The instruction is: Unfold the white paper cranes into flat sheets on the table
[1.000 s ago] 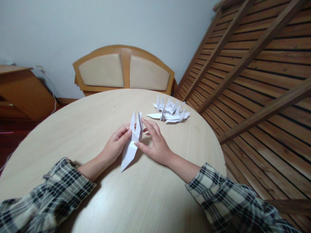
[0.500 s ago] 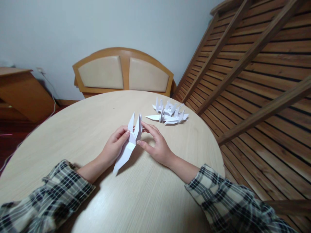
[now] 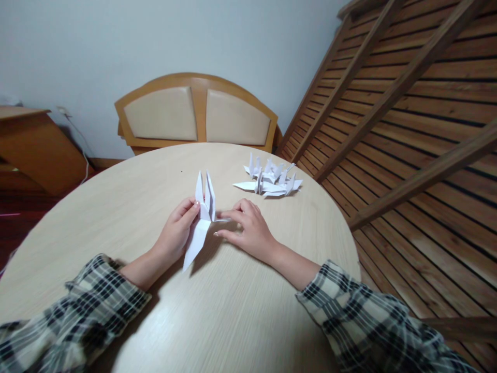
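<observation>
A white folded paper crane (image 3: 199, 237) is pinched in my left hand (image 3: 176, 230), its thumb on the near face by the middle fold. Two narrow points stick up side by side from the paper, a broad flap hangs down toward me, and another flap juts out to the right. My right hand (image 3: 248, 228) is at that right-hand flap, thumb and forefinger apart with a gap between them. The forefinger is close to the flap; whether it touches is unclear. The other right fingers curl partly out of sight.
Several finished white paper cranes (image 3: 272, 178) stand clustered at the back right of the round wooden table (image 3: 116, 207). Past the table is a padded headboard (image 3: 198, 109). A slatted wooden panel (image 3: 407, 129) leans along the right, and a wooden desk (image 3: 39, 145) stands far left.
The crane in my left hand has moved slightly left and up and turned more upright. My right hand's fingers have come away from its upper folds and lie lower, beside the right flap.
</observation>
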Tool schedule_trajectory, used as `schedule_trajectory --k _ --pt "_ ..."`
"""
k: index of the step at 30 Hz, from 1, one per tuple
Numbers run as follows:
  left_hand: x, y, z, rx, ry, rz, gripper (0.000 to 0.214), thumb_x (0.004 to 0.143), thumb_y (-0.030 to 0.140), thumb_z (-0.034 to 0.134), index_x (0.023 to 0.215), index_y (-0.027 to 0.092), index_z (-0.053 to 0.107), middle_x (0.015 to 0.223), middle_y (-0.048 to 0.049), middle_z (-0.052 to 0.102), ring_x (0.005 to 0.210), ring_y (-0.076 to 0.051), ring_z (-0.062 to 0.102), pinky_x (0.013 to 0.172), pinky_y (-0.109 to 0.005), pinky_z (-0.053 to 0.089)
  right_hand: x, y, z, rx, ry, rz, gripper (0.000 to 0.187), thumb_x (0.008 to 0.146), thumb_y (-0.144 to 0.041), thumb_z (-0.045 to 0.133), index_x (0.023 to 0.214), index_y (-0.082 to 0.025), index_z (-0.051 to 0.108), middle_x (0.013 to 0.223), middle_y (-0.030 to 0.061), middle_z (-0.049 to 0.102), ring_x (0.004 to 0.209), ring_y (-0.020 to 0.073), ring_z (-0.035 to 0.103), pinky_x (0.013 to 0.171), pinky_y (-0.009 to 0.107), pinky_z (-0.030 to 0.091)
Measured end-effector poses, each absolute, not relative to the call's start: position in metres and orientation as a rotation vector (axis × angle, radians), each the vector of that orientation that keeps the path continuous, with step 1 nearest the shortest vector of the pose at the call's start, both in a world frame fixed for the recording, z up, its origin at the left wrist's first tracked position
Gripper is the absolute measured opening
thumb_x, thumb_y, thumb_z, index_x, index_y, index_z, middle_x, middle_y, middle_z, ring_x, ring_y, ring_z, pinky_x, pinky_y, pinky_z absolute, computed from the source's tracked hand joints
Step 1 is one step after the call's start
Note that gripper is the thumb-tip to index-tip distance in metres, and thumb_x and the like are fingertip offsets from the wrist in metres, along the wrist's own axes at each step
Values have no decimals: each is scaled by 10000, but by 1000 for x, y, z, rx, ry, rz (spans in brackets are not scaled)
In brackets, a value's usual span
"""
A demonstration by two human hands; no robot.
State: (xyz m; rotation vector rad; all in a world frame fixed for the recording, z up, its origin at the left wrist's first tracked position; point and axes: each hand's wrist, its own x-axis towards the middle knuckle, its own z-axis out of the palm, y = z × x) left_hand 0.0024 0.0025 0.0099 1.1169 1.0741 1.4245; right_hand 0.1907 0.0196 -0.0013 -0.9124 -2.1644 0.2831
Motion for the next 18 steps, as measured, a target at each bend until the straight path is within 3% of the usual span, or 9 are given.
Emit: schedule_trajectory --k 3,10,18 --pt "4 1 10 1075 1052 1413 102 822 294 620 843 196 599 706 11 569 589 -120 485 513 -239 384 188 18 -1 -891 -2163 207 125 858 -352 665 819 -239 699 839 28 539 869 199 525 802 370 417" --pt "8 -3 8 1240 891 1369 307 802 262 700 1073 235 559 910 2 671 761 -132 605 651 -234 480 186 20 1 -900 -2049 476 168 835 -126 550 684 -201 539 712 -8 578 741 156 538 740 304 393" --pt "5 -1 6 1313 990 1402 369 772 263 737 1075 212 532 714 44 638 621 -97 572 550 -187 444 184 17 3 -857 -2061 659 238 867 -220 535 633 -202 496 653 -22 547 682 141 532 714 296 396"
